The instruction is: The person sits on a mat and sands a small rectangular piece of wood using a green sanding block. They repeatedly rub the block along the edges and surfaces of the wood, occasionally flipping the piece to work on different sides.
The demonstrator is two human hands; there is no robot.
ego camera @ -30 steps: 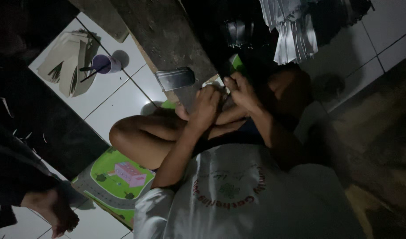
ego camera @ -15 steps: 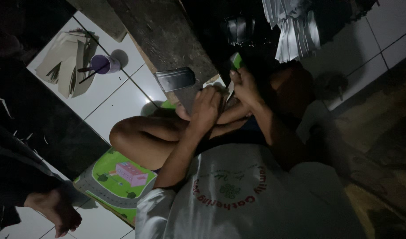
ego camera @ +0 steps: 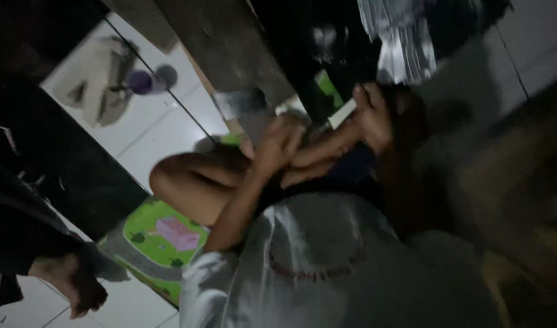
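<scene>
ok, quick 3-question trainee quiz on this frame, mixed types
1. True or false: the right hand grips a pale strip-like thing.
2. The mat under the bent knee is mainly: A red, B green, C black.
3. What small round thing lies on the white tiles at upper left?

Key:
1. True; what the thing is, blur hides.
2. B.
3. A purple cup-like object beside crumpled beige material. The left hand is closed near the knee; its contents are unclear.

White printed T-shirt [ego camera: 315, 255], short sleeves, bare forearms
</scene>
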